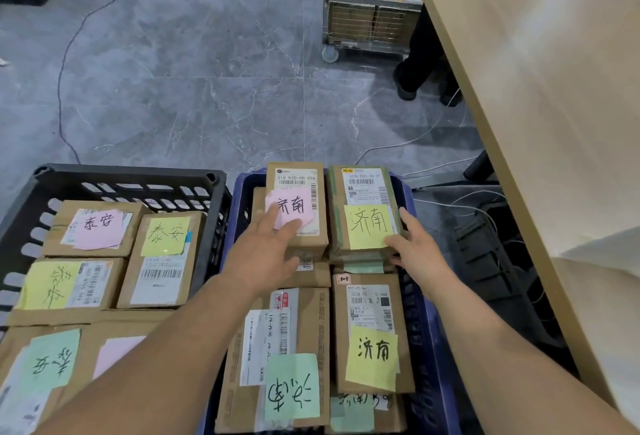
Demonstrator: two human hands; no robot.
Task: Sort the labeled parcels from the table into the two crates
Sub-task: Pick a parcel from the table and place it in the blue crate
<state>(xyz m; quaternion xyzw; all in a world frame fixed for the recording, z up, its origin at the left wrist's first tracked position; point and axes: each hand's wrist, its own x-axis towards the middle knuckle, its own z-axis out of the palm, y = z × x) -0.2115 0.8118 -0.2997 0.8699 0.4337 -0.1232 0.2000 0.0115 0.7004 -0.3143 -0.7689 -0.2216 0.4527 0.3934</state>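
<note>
1. Parcels are sitting packed in two crates on the floor (173, 70): the black crate (121, 173) on the left, the blue crate (429, 313) on the right.
2. The left grip (263, 254) is resting flat, fingers straight, on the pink-note parcel (301, 188) at the far end of the blue crate, clasping nothing.
3. The right grip (420, 254) is holding the near right corner of the yellow-note parcel (363, 192), thumb lying along its right side.
4. Both parcels are lying side by side, touching, atop other boxes.
5. The desk (536, 88) is standing at right.
</note>
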